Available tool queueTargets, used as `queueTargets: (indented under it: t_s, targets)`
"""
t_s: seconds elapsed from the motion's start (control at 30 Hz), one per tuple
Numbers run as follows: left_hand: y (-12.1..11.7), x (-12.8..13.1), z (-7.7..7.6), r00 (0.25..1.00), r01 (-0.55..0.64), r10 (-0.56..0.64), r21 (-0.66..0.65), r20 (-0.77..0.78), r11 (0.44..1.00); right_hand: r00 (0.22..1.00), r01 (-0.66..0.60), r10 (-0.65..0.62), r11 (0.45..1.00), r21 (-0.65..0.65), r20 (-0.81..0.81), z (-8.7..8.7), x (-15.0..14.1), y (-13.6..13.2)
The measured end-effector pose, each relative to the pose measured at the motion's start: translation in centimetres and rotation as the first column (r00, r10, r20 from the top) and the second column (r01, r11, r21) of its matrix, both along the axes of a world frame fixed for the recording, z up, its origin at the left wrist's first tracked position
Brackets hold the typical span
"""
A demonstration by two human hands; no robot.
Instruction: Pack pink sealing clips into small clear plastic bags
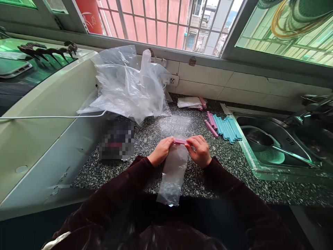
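Note:
A pink bag sealing clip [180,141] lies across the top of a clear plastic bag [173,170], which hangs down over the counter's front edge. My left hand [161,150] pinches the clip's left end, fingers closed. At the other end, my right hand [199,150] grips the clip between thumb and fingers. Right of my hands, several blue clips [227,127] lie in a row, with a few loose pink clips [211,126] beside them. Behind, a small stack of clear bags [191,102] has pink clips on its right end.
A large heap of clear plastic bags [130,86] fills the back left, near a wall socket [172,80]. A white cable [52,117] runs in from the left. A blurred dark object [116,140] sits left of my hands. The sink [286,128] at right holds a pan [257,136].

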State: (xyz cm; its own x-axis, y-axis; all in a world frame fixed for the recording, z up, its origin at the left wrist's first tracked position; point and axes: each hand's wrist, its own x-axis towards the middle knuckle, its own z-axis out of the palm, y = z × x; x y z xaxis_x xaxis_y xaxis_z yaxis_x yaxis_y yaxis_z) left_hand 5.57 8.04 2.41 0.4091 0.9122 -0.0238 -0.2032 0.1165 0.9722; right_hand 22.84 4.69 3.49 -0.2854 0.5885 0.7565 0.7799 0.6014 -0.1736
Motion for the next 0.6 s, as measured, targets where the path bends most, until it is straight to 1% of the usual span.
queueTargets:
  t_s: [0.2,0.4,0.5,0.6]
  targets:
    - [0.28,0.0,-0.08,0.998,-0.002,0.005,0.065,-0.057,0.998,0.999,-0.022,0.023,1.0,0.006,-0.038,0.14,-0.05,0.08]
    - [0.31,0.06,0.49,0.996,-0.002,0.005,0.035,-0.091,0.999,0.998,-0.006,0.004,0.999,-0.034,-0.063,0.24,-0.09,0.07]
    - [0.28,0.03,0.81,0.994,0.005,-0.002,0.03,-0.107,1.0,0.997,-0.016,0.015,1.0,-0.012,-0.082,0.32,-0.12,0.06]
    - [0.31,-0.05,0.76,0.994,0.016,-0.013,0.026,-0.113,1.0,0.996,-0.023,0.024,1.0,0.007,-0.091,0.45,-0.1,0.0]
